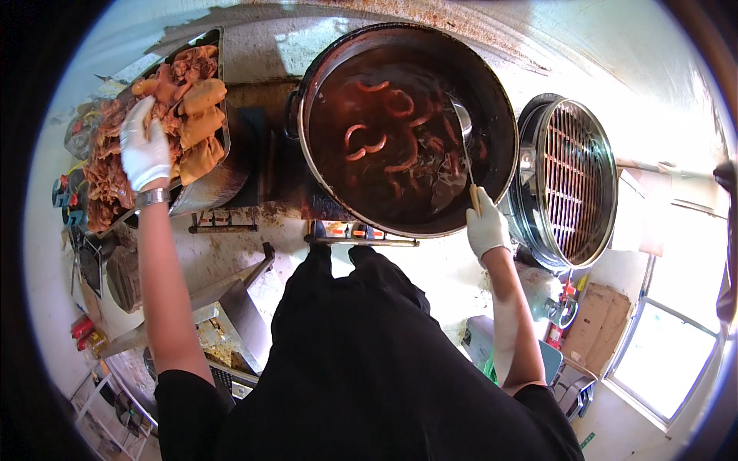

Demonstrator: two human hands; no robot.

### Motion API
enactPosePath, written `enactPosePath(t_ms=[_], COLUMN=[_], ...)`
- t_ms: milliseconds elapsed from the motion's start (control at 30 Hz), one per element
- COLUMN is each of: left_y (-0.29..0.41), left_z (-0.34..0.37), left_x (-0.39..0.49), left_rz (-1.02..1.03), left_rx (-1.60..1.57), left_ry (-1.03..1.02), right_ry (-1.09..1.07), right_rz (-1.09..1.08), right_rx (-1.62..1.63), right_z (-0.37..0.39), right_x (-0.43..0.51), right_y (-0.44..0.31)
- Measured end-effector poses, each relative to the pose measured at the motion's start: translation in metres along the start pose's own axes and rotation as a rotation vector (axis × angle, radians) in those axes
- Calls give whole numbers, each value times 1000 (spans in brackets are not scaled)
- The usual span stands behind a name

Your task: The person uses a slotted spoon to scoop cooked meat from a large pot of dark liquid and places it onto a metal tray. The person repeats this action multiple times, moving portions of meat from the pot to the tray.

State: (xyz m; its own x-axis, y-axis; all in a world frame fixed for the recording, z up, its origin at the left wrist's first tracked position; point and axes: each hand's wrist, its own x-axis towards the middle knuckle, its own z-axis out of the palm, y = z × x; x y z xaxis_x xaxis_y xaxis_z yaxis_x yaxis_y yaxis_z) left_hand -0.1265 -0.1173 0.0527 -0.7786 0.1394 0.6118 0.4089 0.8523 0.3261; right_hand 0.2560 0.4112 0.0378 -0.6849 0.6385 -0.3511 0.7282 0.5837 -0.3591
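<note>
A large dark pot [326, 190] holds brown-red liquid with curved sausage-like pieces [399, 104] floating in it. My right hand [487, 225], in a white glove, grips the wooden handle of a metal ladle [463, 120] at the pot's near right rim. The ladle's head is partly under the liquid. On my left, a metal tray [221, 63] bears a heap of cooked meat pieces [109, 158]. Folded tan pieces [202, 127] lie along its right side. Over the heap is my gloved left hand [144, 144], thumb and fingers apart; whether it touches the meat is unclear.
Right of the pot stands a round metal vessel with a barred rack [576, 184]. Below it is a gas cylinder [536, 288]. Burner pipes with valves [369, 237] run along the stove's front. A flattened cardboard box [597, 328] leans near the bright window [663, 357].
</note>
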Motion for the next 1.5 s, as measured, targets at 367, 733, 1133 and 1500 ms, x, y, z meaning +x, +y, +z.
enactPosePath(t_ms=[367,733,1133,1500], left_y=[201,224,224,223], left_z=[109,145,144,147], left_x=[-70,-108,-107,-109], left_rz=[168,233,211,178], left_rx=[-677,-459,-438,-442], left_ry=[-352,-429,-431,-442], right_ry=[-81,147,-136,-377], right_rz=[-138,-225,43,104], right_rx=[187,-49,-630,-752], right_z=[15,-49,-7,-33], right_x=[-42,-9,114,56], right_y=[-43,-18,-42,-42])
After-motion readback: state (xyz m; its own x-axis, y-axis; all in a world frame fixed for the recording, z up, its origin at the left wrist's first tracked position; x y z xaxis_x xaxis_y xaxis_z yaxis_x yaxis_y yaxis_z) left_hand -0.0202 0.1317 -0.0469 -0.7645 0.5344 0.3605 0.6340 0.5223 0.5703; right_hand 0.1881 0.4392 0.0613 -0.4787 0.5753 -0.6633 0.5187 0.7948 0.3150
